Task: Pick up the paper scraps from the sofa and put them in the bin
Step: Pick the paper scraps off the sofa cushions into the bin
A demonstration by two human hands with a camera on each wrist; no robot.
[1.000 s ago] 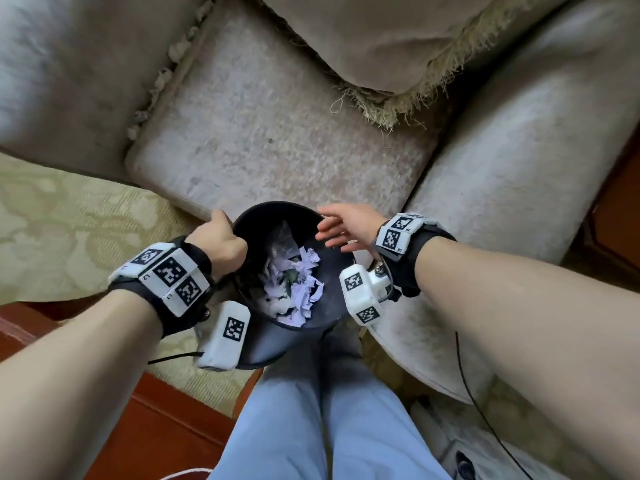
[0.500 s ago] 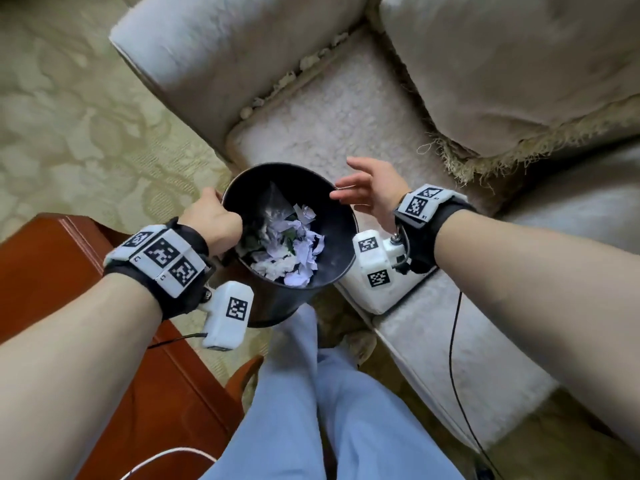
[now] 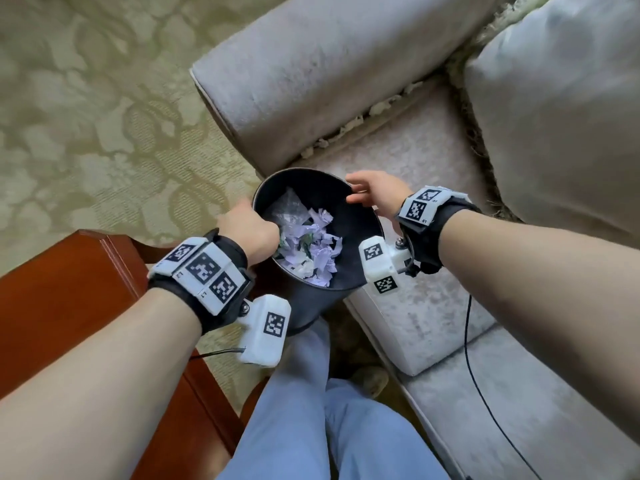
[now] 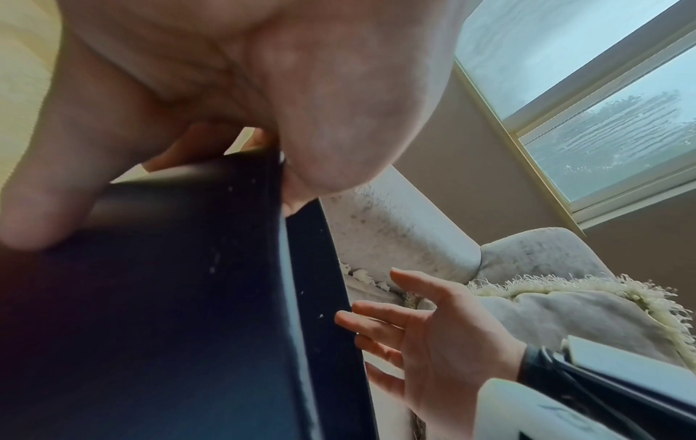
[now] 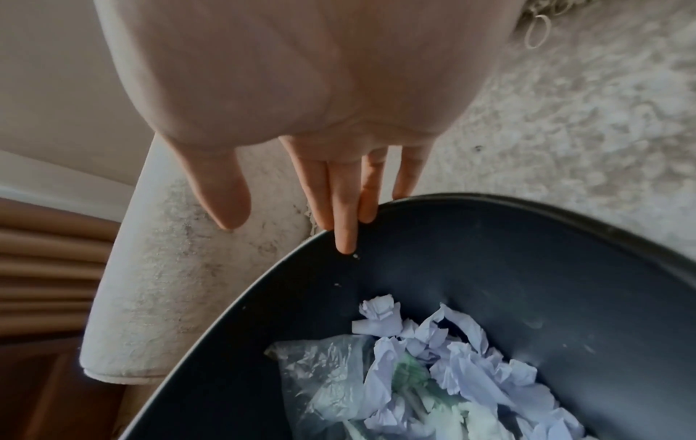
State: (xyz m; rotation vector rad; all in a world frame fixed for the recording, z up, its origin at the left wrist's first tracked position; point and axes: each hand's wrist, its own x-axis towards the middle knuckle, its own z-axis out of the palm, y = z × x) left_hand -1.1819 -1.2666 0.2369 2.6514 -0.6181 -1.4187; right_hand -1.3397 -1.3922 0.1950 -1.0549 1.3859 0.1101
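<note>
A black bin (image 3: 306, 304) hangs at the front corner of the sofa seat (image 3: 426, 157), tilted towards me. My left hand (image 3: 254, 230) grips its near-left rim, thumb outside on the wall (image 4: 150, 297). Crumpled pale lilac paper scraps (image 3: 317, 249) and a clear plastic bag (image 5: 327, 372) lie inside. My right hand (image 3: 372, 195) is empty with straight fingers (image 5: 344, 235), their tips at the far-right rim (image 5: 527, 208). The left wrist view shows that open right hand (image 4: 433, 327) beside the bin's wall. No scraps show on the visible seat.
The sofa's rolled armrest (image 3: 329, 64) lies just beyond the bin, with a fringed cushion (image 3: 561, 116) at the right. A red-brown wooden table (image 3: 59, 292) stands at the left on patterned carpet (image 3: 97, 109). My legs in blue trousers (image 3: 311, 410) are below; a black cable (image 3: 465, 334) crosses the seat's edge.
My view has swung left, bringing the armrest, carpet and table into sight. The left hand keeps its grip on the bin's rim and the right hand stays open beside it.
</note>
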